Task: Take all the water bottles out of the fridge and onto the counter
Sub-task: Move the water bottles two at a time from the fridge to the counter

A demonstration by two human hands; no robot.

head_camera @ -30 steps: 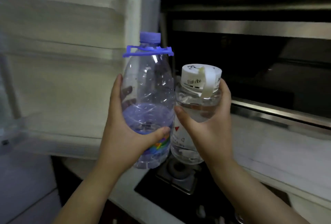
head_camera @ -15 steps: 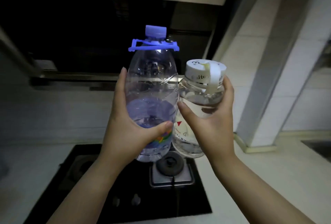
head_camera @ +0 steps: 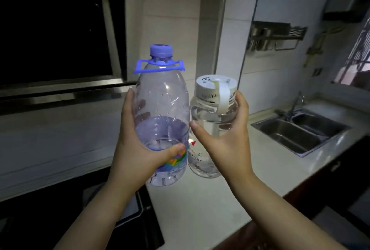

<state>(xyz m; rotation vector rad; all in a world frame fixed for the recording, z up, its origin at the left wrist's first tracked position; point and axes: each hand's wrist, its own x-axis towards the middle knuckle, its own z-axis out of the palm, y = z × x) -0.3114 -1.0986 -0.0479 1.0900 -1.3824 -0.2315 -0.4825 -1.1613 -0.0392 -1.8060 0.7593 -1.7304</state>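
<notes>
My left hand (head_camera: pixel 136 149) grips a large clear plastic bottle (head_camera: pixel 162 105) with a blue cap and blue carry handle, about a third full of water, with a coloured label low on it. My right hand (head_camera: pixel 226 141) holds a shorter clear bottle (head_camera: pixel 210 113) with a wide white lid and white strap, nearly full. Both bottles are upright, side by side and touching, held in the air above the pale counter (head_camera: pixel 210 209). The fridge is out of view.
A black gas hob (head_camera: pixel 80 219) is set into the counter at lower left, under a dark range hood (head_camera: pixel 56 29). A double steel sink (head_camera: pixel 300 131) with a tap lies at the right. A wall rack (head_camera: pixel 274 35) hangs on the tiles above it.
The view has swung right, from the open fridge door past the hob to the counter and sink. Both hands keep the same hold on the two bottles, carried along.
</notes>
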